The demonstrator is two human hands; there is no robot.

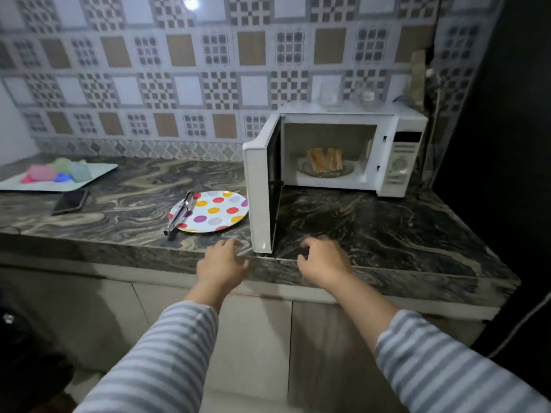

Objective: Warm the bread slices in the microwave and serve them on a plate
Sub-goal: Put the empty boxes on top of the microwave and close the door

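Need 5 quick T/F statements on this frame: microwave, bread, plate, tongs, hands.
1. The microwave door is shut. False: it stands open.
2. The bread slices are inside the microwave. True.
3. The tongs lie on the dotted plate. True.
4. The right hand holds the tongs. False: it holds nothing.
5. The left hand grips the plate. False: it is at the counter edge, apart from the plate.

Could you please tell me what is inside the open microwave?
Inside the microwave, bread slices stand on the glass turntable. The open door hides the cavity's left wall.
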